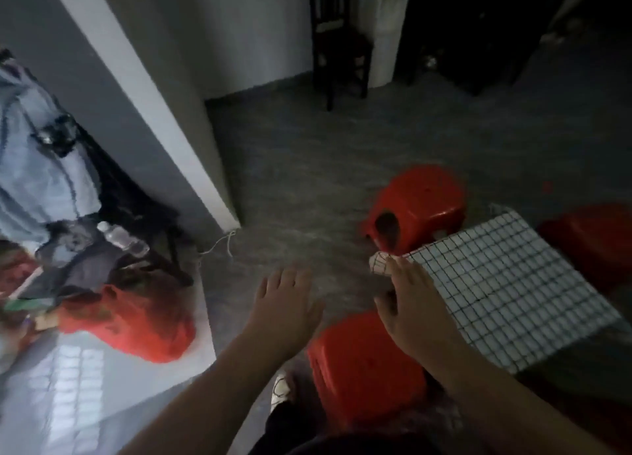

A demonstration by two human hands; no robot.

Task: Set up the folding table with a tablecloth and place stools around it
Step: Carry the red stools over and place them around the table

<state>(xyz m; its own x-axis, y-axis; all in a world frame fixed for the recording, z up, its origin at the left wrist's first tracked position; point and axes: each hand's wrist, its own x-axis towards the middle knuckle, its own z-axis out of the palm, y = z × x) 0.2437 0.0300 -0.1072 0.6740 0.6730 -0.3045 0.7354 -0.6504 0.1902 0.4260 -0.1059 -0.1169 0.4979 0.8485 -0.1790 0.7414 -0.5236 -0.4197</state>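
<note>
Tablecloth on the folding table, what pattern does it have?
The tablecloth is white with a thin dark grid check; head view shows it.

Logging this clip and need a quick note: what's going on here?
A person is finishing the setup. The checked tablecloth is already spread, and their right hand lies with fairly straight fingers on its curled-up corner. The left hand hovers open over the floor, holding nothing. Three red stools stand around it: the far stool, the near stool and the right-side stool.
</note>
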